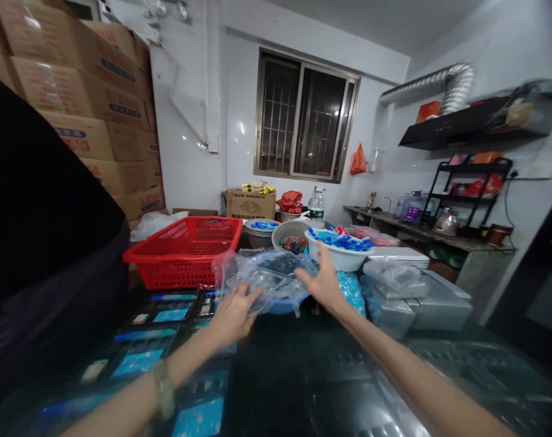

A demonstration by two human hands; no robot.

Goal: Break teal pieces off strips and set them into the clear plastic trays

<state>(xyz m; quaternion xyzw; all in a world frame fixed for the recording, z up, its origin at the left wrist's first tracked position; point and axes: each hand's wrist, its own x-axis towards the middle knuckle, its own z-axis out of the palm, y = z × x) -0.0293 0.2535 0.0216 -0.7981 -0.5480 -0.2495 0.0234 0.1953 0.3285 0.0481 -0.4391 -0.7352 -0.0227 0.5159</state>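
My left hand (234,311), with a pale green bangle on its wrist, has its fingers closed on the near edge of a crumpled clear plastic bag (246,273). The bag lies over a blue basin (282,305), and dark contents show through it, too unclear to name. At the bag's right side is my right hand (323,280), thumb and fingers spread, holding nothing. Just behind that hand stands a white basin (346,258) heaped with blue pen-like pieces (344,238). Black trays (166,332) with blue cards and blue pen-like items lie left of my left forearm.
A red plastic basket (178,267) stands at the left, near a person in dark clothes (43,243). Clear plastic trays (416,303) are stacked at the right, beside a blue patterned bag (351,291). A grey basket (280,233) and a carton (251,204) stand behind.
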